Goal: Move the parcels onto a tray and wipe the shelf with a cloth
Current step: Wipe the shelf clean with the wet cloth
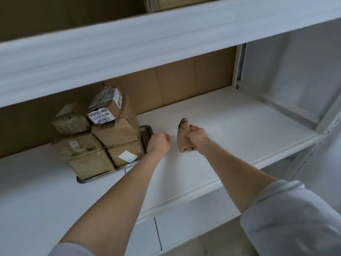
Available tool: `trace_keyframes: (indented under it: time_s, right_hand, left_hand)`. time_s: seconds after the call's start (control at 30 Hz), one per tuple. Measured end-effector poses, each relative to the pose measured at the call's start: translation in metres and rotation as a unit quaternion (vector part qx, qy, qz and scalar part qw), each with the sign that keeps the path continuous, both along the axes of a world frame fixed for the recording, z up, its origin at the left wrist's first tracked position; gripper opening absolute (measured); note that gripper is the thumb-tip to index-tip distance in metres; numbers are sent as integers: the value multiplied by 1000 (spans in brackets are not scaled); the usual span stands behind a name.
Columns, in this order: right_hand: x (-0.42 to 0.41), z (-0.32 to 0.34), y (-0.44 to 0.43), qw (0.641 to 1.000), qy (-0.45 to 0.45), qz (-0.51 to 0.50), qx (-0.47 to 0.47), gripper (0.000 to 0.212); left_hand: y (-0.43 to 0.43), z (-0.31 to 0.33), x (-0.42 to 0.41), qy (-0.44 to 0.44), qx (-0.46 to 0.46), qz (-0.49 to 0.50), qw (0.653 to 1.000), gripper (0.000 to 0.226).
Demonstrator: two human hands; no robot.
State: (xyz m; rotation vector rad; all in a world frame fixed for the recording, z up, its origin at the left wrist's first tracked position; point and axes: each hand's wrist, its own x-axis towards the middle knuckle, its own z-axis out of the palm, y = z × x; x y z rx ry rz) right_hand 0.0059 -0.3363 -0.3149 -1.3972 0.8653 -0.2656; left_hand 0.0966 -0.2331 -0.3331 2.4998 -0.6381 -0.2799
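Several brown taped parcels (103, 133) are stacked on a metal tray (110, 173) at the left of the white shelf (230, 130). My left hand (158, 142) is curled by the tray's right rim (147, 133); whether it grips the rim is hidden. My right hand (198, 138) grips a bunched beige cloth (183, 135) just above the shelf, right of the tray.
The upper shelf board (166, 39) overhangs the opening. A brown cardboard back panel (184, 82) closes the rear, and a white side wall (295, 74) with a post stands at the right. A lower shelf (184, 224) lies below the front edge.
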Motion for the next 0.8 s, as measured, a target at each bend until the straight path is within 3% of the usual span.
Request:
trace_keyframes:
  time_s: [0.13, 0.3, 0.4, 0.47, 0.57, 0.67, 0.77, 0.8]
  right_hand:
    - [14, -1, 22, 1000, -6, 27, 12, 33]
    - [16, 5, 46, 996, 13, 84, 25, 16]
    - [18, 9, 57, 993, 19, 116, 2, 29]
    - [20, 9, 64, 992, 29, 119, -14, 36]
    - [21, 7, 71, 990, 46, 126, -46, 38]
    - [22, 6, 78, 990, 36, 123, -58, 37]
    - [29, 4, 87, 991, 8, 117, -68, 34]
    - [32, 5, 90, 991, 1, 113, -70, 39]
  left_hand:
    - [22, 4, -4, 81, -34, 38, 995, 26]
    - [52, 12, -7, 161, -44, 88, 982, 23]
    - [75, 16, -9, 207, -61, 126, 968, 15]
    - [91, 16, -12, 228, -76, 168, 956, 23]
    - [117, 16, -13, 238, -128, 264, 926, 34]
    - [149, 12, -8, 228, -142, 342, 900, 26]
    - [179, 16, 0, 163, -134, 396, 893, 11]
    - [187, 16, 6, 124, -107, 413, 896, 17]
